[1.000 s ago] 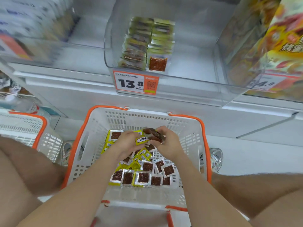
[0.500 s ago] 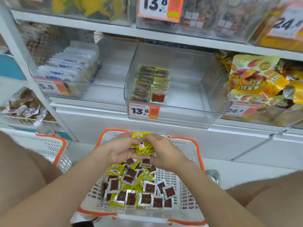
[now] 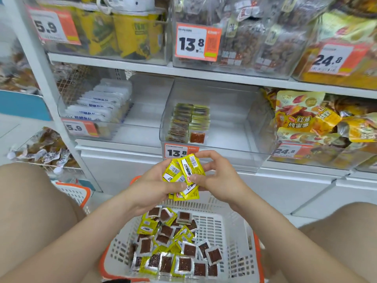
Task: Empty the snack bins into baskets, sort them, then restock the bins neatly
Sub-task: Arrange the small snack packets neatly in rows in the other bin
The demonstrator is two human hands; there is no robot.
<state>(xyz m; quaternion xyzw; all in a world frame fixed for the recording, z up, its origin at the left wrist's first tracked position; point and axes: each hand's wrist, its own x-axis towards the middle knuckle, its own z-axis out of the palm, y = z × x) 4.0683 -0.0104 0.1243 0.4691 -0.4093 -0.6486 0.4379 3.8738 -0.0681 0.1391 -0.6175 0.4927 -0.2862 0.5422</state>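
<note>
While the white basket sits below, both hands hold yellow snack packets. Left hand grips them from underneath. Right hand pinches the top ones.

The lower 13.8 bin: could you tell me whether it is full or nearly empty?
Nearly empty: the bin holds only two short rows of packets at its left side; the rest of its floor is bare.

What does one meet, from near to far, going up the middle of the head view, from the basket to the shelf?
Basket → held packets → lower 13.8 tag → packet rows in the clear bin.
</note>
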